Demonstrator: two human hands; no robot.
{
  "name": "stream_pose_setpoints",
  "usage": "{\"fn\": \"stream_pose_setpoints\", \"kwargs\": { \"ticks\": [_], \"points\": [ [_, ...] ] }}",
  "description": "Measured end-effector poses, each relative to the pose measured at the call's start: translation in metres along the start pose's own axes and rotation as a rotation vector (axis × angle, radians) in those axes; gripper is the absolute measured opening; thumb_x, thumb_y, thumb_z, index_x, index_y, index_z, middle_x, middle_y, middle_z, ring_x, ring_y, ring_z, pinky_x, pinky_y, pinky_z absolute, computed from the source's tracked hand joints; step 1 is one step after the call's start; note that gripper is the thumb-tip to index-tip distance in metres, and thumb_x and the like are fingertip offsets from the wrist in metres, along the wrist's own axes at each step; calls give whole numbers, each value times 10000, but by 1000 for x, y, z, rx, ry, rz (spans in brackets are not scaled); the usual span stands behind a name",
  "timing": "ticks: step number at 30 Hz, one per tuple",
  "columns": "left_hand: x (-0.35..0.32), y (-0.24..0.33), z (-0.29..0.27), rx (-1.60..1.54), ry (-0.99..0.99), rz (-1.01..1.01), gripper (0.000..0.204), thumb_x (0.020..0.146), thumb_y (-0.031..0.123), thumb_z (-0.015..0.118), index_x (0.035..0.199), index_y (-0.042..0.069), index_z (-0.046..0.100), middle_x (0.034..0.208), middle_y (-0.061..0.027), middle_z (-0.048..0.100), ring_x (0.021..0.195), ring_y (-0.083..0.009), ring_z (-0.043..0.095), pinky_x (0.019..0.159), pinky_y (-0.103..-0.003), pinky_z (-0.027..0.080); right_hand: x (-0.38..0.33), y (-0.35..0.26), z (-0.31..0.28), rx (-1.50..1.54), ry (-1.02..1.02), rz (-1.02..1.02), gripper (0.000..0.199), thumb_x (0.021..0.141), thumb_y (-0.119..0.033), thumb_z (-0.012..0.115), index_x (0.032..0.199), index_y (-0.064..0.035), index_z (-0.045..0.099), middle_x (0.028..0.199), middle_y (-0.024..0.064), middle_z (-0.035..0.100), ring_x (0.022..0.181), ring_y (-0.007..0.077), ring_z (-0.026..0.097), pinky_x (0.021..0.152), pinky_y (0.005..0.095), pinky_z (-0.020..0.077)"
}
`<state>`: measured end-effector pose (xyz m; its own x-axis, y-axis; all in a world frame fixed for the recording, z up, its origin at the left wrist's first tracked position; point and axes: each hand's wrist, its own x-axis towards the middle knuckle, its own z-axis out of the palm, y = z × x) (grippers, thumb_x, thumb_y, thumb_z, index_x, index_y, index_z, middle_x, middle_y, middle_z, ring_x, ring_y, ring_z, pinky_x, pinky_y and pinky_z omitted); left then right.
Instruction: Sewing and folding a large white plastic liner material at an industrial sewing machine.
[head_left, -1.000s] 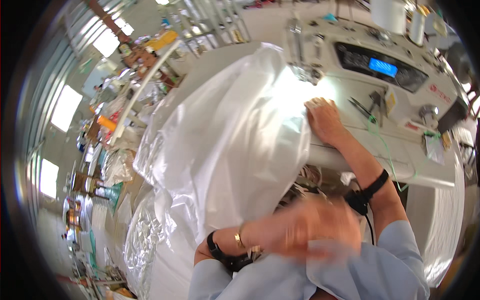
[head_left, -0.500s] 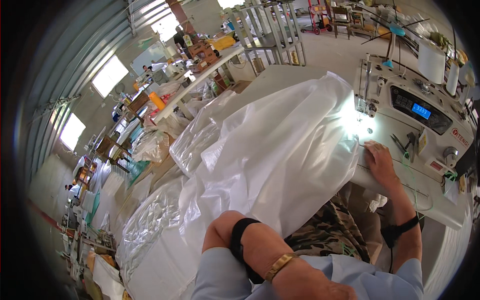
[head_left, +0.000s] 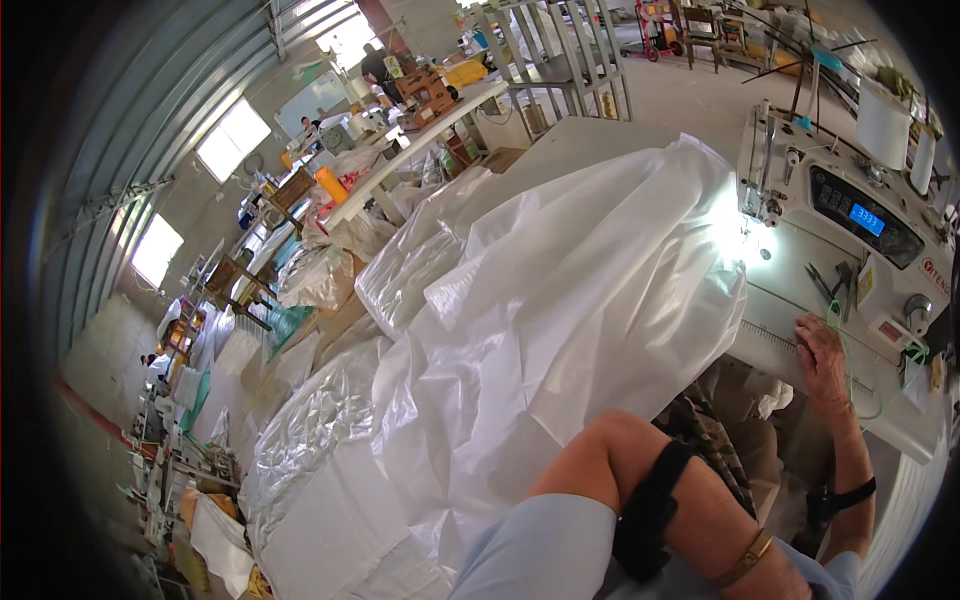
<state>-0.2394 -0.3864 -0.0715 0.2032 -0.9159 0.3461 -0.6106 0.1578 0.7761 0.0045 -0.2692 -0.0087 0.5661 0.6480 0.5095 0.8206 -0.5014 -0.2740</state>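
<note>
My right hand rests at the front edge of the sewing machine table, palm down, fingers loosely extended and holding nothing. Beside it runs a loose green thread. Just beyond lie dark-handled thread snips and another small dark tool. A large white glossy plastic sheet spreads leftward from under the lit needle area of the sewing machine. My left arm is bent back across my body over the sheet's near edge; its hand passes out below the picture.
Thread cones stand behind the machine. A grey metal rack is beyond the table. Further left are a workbench with an old brown machine, an orange bottle, wooden chairs and heaps of plastic.
My right hand has drawn back from near the needle toward the table's front right edge. My left forearm has swung right and down, taking its hand out of view. The whole view has shifted slightly.
</note>
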Motion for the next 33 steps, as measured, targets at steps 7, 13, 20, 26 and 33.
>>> {"fn": "stream_pose_setpoints", "kwargs": {
  "ticks": [7,13,20,26,33],
  "points": [
    [-11,-3,7,-33,28,-12,341,943,182,448,1138,-95,495,1121,-225,556,1043,-378,549,894,-406,444,-2,-5,-6,16,-5,-33,291,803,15,608,1092,-8,592,1226,127,587,1193,325,511,1026,425,377],
    [-2,-25,18,-83,58,-10,354,943,183,448,1157,-96,488,1139,-228,552,1057,-378,546,905,-407,440,-2,-5,-5,-12,38,-90,285,819,12,591,1103,-1,572,1228,134,575,1180,338,512,1019,432,381],
    [14,-42,41,-83,118,-50,370,944,186,448,1180,-97,480,1161,-232,548,1073,-378,543,918,-408,436,6,0,-3,-7,15,-118,268,834,-17,583,1100,9,571,1234,143,570,1181,344,509,1019,437,381],
    [162,-134,245,-168,81,93,384,944,188,448,1199,-98,473,1180,-235,544,1087,-377,540,929,-409,432,-20,3,-9,-138,-33,3,264,838,-39,579,1097,15,580,1234,148,572,1183,345,506,1019,441,383],
    [163,-143,191,-106,171,45,401,945,190,448,1221,-99,465,1201,-239,539,1103,-377,536,941,-410,427,3,-15,-6,-73,-34,-97,278,838,-42,570,1110,15,582,1238,149,571,1190,346,501,1031,445,377]
  ]
}}
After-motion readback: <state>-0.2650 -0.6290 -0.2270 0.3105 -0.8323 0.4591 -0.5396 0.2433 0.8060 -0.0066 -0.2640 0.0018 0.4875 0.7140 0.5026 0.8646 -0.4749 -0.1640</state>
